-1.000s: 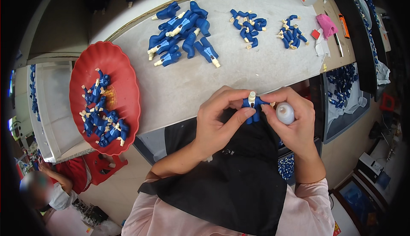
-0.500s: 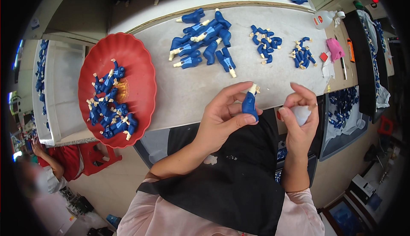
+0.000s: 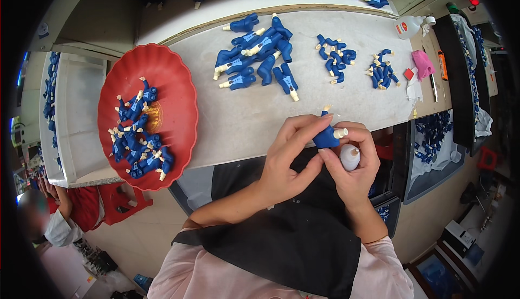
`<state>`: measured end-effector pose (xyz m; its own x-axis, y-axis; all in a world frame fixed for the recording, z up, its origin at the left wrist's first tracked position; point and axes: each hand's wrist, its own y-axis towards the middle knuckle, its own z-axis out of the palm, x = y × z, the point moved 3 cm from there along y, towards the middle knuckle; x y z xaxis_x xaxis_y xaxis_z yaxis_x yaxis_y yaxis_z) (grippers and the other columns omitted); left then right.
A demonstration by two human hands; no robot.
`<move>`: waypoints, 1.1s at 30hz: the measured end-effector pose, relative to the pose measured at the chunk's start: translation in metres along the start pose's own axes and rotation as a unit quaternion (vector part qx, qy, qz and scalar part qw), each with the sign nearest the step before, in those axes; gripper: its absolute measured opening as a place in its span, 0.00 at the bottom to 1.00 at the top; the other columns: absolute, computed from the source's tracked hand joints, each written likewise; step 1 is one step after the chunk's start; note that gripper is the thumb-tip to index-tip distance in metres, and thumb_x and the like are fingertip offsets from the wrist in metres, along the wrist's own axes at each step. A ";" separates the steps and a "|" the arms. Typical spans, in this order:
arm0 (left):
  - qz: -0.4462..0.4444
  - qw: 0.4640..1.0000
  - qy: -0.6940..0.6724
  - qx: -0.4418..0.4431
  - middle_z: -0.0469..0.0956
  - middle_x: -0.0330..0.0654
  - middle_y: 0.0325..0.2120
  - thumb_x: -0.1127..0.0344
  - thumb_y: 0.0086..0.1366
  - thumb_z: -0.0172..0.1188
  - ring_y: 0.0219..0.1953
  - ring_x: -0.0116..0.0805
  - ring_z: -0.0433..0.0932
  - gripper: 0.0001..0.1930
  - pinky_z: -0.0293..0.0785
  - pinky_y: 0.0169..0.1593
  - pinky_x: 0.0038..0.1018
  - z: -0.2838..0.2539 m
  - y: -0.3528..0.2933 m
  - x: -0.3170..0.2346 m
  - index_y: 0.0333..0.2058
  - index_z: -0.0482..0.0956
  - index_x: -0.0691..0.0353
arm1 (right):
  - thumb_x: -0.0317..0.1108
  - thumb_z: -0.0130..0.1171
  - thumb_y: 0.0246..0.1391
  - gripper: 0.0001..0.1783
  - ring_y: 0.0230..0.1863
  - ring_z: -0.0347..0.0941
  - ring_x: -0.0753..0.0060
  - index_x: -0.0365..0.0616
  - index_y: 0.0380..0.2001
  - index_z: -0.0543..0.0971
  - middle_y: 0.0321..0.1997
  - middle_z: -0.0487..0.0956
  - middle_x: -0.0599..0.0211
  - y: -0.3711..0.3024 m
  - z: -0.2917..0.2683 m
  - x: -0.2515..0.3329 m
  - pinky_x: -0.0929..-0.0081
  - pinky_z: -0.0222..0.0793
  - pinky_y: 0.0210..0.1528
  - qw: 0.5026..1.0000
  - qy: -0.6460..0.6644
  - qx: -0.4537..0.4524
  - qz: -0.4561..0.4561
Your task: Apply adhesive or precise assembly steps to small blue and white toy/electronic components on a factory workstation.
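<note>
Above my lap, at the table's front edge, my left hand (image 3: 287,161) is closed on a blue figurine body (image 3: 326,138). Its cream neck peg points right, and a small arm with a cream hand sticks up past my fingertips. My right hand (image 3: 353,182) cradles a small white squeeze bottle (image 3: 350,161) in its palm, tip upward. The thumb and index finger of that hand also press against the figurine body. Where the arm meets the body is partly covered by my fingers.
A red scalloped bowl (image 3: 181,136) on the left holds several assembled figurines. Across the white table (image 3: 227,120) lie a pile of blue bodies (image 3: 262,50) and two groups of small arms (image 3: 335,58). A clear bottle (image 3: 410,26), pink cloth (image 3: 423,63) and orange marker (image 3: 443,65) stand or lie at right.
My hands have come together. The figurine body has turned so its neck peg points right, and my right fingers now touch it. The squeeze bottle moved left, its tip now showing.
</note>
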<state>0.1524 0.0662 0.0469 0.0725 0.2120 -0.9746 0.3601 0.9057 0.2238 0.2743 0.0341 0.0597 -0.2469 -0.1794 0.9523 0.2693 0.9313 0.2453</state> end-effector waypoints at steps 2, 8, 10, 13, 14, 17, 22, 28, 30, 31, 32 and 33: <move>-0.003 1.000 -0.028 0.007 0.66 0.45 0.39 0.79 0.52 0.54 0.45 0.33 0.68 0.20 0.66 0.47 0.25 0.000 0.000 0.001 0.46 0.66 0.67 | 0.20 0.62 0.32 0.17 0.23 0.64 0.81 0.39 0.31 0.71 0.35 0.72 0.62 -0.001 -0.002 -0.001 0.86 0.61 0.25 1.000 0.000 0.003 0.020; -0.126 0.948 -0.288 0.055 0.69 0.46 0.39 0.76 0.57 0.50 0.44 0.32 0.69 0.21 0.66 0.47 0.24 -0.006 0.005 0.016 0.50 0.59 0.65 | 0.18 0.60 0.32 0.22 0.23 0.65 0.80 0.37 0.35 0.68 0.38 0.69 0.61 0.003 -0.006 0.004 0.86 0.61 0.27 0.989 -0.106 0.094 -0.037; -0.187 0.917 -0.348 0.052 0.70 0.46 0.39 0.74 0.58 0.49 0.44 0.33 0.70 0.20 0.67 0.46 0.25 -0.005 0.006 0.014 0.50 0.59 0.65 | 0.16 0.58 0.31 0.24 0.25 0.65 0.79 0.37 0.38 0.65 0.40 0.66 0.59 0.002 -0.007 0.009 0.85 0.62 0.28 0.997 -0.050 0.055 -0.007; -0.256 0.862 -0.435 0.053 0.70 0.48 0.39 0.69 0.60 0.46 0.44 0.34 0.70 0.19 0.70 0.45 0.27 -0.004 0.003 0.015 0.51 0.59 0.64 | 0.15 0.47 0.32 0.26 0.35 0.63 0.71 0.39 0.41 0.58 0.43 0.57 0.57 0.000 -0.021 0.010 0.79 0.62 0.36 0.998 -0.016 0.062 0.011; -0.267 0.842 -0.465 0.058 0.70 0.48 0.39 0.67 0.61 0.45 0.44 0.36 0.70 0.19 0.70 0.44 0.28 -0.004 0.003 0.016 0.51 0.58 0.64 | 0.16 0.48 0.33 0.24 0.35 0.63 0.71 0.38 0.40 0.59 0.43 0.57 0.57 0.000 -0.026 0.011 0.80 0.62 0.37 0.998 0.008 0.056 0.019; -0.282 0.811 -0.508 0.074 0.69 0.48 0.39 0.66 0.61 0.44 0.44 0.37 0.70 0.20 0.70 0.44 0.28 -0.003 0.002 0.018 0.52 0.57 0.63 | 0.19 0.52 0.35 0.20 0.35 0.63 0.72 0.38 0.37 0.63 0.40 0.60 0.58 0.003 -0.034 0.031 0.80 0.62 0.38 0.997 -0.040 0.047 0.054; -0.286 0.791 -0.533 0.090 0.69 0.48 0.39 0.66 0.62 0.44 0.45 0.37 0.69 0.20 0.70 0.44 0.28 0.000 0.000 0.014 0.52 0.57 0.62 | 0.35 0.66 0.35 0.22 0.34 0.65 0.73 0.41 0.32 0.67 0.31 0.66 0.63 -0.005 -0.045 0.031 0.80 0.63 0.34 0.996 -0.006 -0.089 -0.007; -0.283 0.816 -0.499 0.076 0.68 0.50 0.39 0.66 0.61 0.44 0.45 0.43 0.69 0.20 0.72 0.43 0.29 0.000 -0.001 0.013 0.51 0.57 0.64 | 0.42 0.69 0.29 0.27 0.28 0.66 0.75 0.45 0.31 0.66 0.32 0.66 0.63 -0.003 -0.041 0.036 0.81 0.65 0.29 0.989 0.004 -0.073 -0.125; -0.279 0.822 -0.491 0.071 0.67 0.51 0.39 0.65 0.61 0.45 0.46 0.48 0.68 0.21 0.74 0.42 0.30 0.001 -0.002 0.014 0.51 0.57 0.65 | 0.47 0.66 0.33 0.26 0.23 0.63 0.75 0.44 0.31 0.65 0.29 0.65 0.66 -0.005 -0.037 0.040 0.81 0.63 0.24 0.979 -0.081 -0.038 -0.185; -0.280 0.825 -0.487 0.069 0.68 0.51 0.39 0.65 0.61 0.45 0.46 0.48 0.68 0.21 0.74 0.42 0.29 0.001 -0.001 0.013 0.51 0.57 0.65 | 0.47 0.66 0.33 0.26 0.23 0.63 0.75 0.44 0.31 0.65 0.29 0.65 0.66 -0.006 -0.036 0.040 0.81 0.63 0.24 0.979 -0.082 -0.038 -0.184; -0.280 0.827 -0.482 0.066 0.68 0.51 0.39 0.65 0.61 0.45 0.46 0.47 0.69 0.21 0.74 0.41 0.29 0.001 -0.001 0.013 0.51 0.57 0.65 | 0.44 0.66 0.33 0.25 0.23 0.63 0.75 0.44 0.31 0.66 0.29 0.65 0.66 -0.008 -0.035 0.040 0.81 0.63 0.24 0.977 -0.088 -0.032 -0.191; -0.281 0.827 -0.483 0.065 0.68 0.51 0.39 0.65 0.61 0.45 0.46 0.47 0.69 0.21 0.74 0.41 0.29 0.001 0.000 0.013 0.51 0.57 0.65 | 0.42 0.67 0.33 0.25 0.23 0.63 0.76 0.44 0.31 0.66 0.28 0.65 0.66 -0.009 -0.033 0.039 0.81 0.63 0.23 0.975 -0.095 -0.027 -0.199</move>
<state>0.1540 0.0681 0.0346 0.5462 -0.6777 -0.4923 0.6812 0.7014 -0.2098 0.2932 0.0083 0.1011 -0.5082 -0.4561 0.7306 0.1651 0.7809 0.6024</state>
